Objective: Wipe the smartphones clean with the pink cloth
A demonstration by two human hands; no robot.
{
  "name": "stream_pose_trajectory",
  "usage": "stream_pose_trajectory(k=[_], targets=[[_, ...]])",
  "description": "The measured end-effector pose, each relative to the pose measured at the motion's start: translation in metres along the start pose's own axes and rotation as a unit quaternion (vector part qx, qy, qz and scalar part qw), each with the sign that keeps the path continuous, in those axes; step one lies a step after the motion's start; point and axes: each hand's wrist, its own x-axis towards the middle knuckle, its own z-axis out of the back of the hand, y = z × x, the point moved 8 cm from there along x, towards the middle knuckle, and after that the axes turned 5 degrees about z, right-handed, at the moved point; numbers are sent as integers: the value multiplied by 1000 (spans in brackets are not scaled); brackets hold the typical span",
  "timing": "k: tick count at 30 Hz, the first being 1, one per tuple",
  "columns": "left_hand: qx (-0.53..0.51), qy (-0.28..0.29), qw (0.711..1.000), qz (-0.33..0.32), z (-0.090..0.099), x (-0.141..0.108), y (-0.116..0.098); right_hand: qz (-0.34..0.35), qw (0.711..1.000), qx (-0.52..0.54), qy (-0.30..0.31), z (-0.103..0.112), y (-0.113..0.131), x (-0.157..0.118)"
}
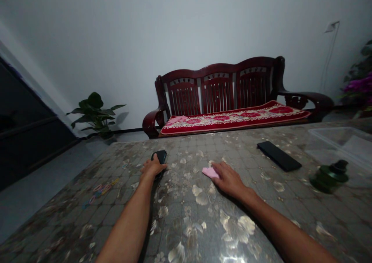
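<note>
On the patterned table [186, 201], left of the middle, my left hand [153, 166] is closed round a dark phone-like object [162, 154], which lies on the tabletop and is partly hidden by the fingers. My right hand [228, 177] rests on the table right of the middle, its fingers together over a folded pink cloth [210, 172]. The cloth's left end sticks out past the thumb and fingers.
Colourful bands [101, 189] lie at the left. At the right are a black flat case [278, 156], a green bottle [328, 177] and a clear plastic box [319, 142]. Beyond the table stand a wooden bench [217, 88] and a potted plant [95, 113].
</note>
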Motion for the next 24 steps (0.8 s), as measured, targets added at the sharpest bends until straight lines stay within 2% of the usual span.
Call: stream_pose_trajectory(k=[10,17,24], targets=[[-10,10,1000,-18,9,9,9,1,1000,25,-13,1,0,-3],[-22,14,999,-31,5,10,12,-1,998,57,-36,-2,-6,-2],[-46,33,998,-39,1,14,12,-10,997,67,-31,-4,-8,-1]])
